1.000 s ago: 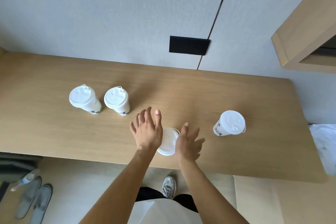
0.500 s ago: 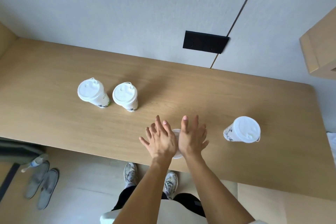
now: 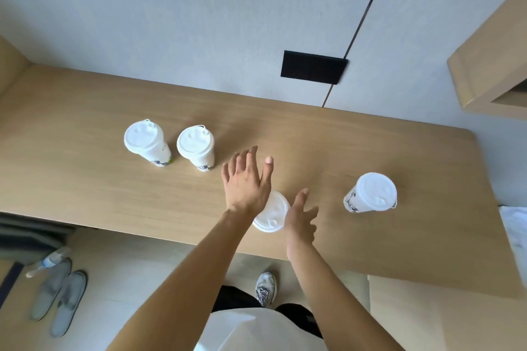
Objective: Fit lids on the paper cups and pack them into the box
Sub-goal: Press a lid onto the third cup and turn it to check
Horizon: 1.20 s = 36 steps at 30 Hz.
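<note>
A white lidded paper cup [image 3: 273,213] stands near the front edge of the wooden table [image 3: 85,179], between my two hands. My left hand [image 3: 246,182] hovers over its left side with fingers spread and hides part of the lid. To the cup's right, my right hand [image 3: 301,218] has its fingers apart and lies close against the lid's rim. Two more lidded cups [image 3: 145,141] [image 3: 196,145] stand side by side at the left. Another lidded cup [image 3: 373,192] stands alone at the right.
A black panel [image 3: 313,67] is set in the wall behind the table. A wooden shelf [image 3: 490,65] juts out at the upper right. Slippers [image 3: 61,298] and a bottle [image 3: 48,261] lie on the floor at the left. White cloth [image 3: 516,231] shows at the right edge.
Both hands lay together on top of the middle cup's lid half a second ago. They have parted, the left moving up and left, and the lid shows again.
</note>
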Motion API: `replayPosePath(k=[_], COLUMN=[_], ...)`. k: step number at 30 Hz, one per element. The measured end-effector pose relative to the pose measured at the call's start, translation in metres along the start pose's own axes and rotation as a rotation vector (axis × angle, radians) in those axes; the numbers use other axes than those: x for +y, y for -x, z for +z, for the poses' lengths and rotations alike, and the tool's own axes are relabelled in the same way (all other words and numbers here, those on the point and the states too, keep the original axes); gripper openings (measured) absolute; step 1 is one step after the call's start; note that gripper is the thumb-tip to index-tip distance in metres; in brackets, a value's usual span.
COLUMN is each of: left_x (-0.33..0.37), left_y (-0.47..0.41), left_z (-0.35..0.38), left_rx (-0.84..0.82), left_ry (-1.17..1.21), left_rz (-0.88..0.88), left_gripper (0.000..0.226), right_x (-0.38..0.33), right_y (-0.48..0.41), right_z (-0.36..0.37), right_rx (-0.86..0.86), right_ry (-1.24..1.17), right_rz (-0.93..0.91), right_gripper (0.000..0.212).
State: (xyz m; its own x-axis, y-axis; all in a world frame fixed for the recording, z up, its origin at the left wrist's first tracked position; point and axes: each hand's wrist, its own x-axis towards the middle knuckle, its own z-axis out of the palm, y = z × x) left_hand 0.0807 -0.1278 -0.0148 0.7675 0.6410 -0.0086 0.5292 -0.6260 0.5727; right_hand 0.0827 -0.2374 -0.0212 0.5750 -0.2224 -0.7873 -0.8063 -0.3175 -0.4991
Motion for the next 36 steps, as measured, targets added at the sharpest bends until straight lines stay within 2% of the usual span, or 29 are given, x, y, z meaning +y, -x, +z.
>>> replayPosePath(k=[5,10,14,17,18,21,22,24,26,28,29,30,32,34,36], left_x=[-0.003,-0.013,-0.021,-0.028,-0.029,-0.027,-0.028,-0.031,-0.028,-0.022,-0.020,-0.023,-0.038,-0.063,-0.082], left_y=[0.024,0.034,0.035,0.034,0.032,0.023,0.016,0.003,-0.010,-0.015,-0.014,-0.012,0.000,0.021,0.043], left_z=[0.005,0.029,0.040,0.044,0.045,0.038,0.035,0.030,0.018,0.002,-0.007,-0.015,-0.026,-0.029,-0.020], left_rx=[-0.104,-0.185,-0.140,-0.171,-0.178,-0.185,-0.196,-0.238,-0.237,-0.185,-0.176,-0.173,-0.197,-0.184,-0.213], left_ry=[0.151,0.181,0.151,0.097,0.072,0.126,0.126,0.084,0.125,0.248,0.293,0.327,0.350,0.241,0.006], left_rz=[-0.411,-0.586,-0.486,-0.441,-0.412,-0.348,-0.298,-0.143,-0.057,-0.026,0.015,0.070,0.148,0.197,0.222], left_gripper=[0.075,0.073,0.064,0.059,0.060,0.077,0.084,0.090,0.087,0.081,0.079,0.077,0.085,0.114,0.144], right_x=[-0.033,-0.031,-0.024,-0.023,-0.022,-0.021,-0.020,-0.019,-0.019,-0.020,-0.021,-0.020,-0.018,-0.014,-0.015], right_y=[-0.008,-0.022,-0.031,-0.033,-0.035,-0.030,-0.027,-0.021,-0.018,-0.018,-0.019,-0.020,-0.019,-0.013,-0.007], right_z=[0.010,0.029,0.030,0.031,0.033,0.036,0.037,0.039,0.043,0.043,0.040,0.035,0.022,0.006,-0.003], right_rx=[0.090,0.071,0.072,0.096,0.097,0.140,0.172,0.197,0.148,0.057,0.015,-0.007,-0.014,-0.037,-0.048], right_ry=[0.303,0.538,0.550,0.520,0.502,0.354,0.280,0.123,-0.007,-0.093,-0.097,-0.053,0.157,0.353,0.514], right_rz=[-0.420,-0.506,-0.568,-0.593,-0.594,-0.573,-0.552,-0.442,-0.249,-0.057,-0.020,-0.053,-0.328,-0.684,-0.927], right_gripper=[0.073,0.076,0.074,0.071,0.074,0.102,0.102,0.089,0.078,0.082,0.086,0.089,0.088,0.088,0.094])
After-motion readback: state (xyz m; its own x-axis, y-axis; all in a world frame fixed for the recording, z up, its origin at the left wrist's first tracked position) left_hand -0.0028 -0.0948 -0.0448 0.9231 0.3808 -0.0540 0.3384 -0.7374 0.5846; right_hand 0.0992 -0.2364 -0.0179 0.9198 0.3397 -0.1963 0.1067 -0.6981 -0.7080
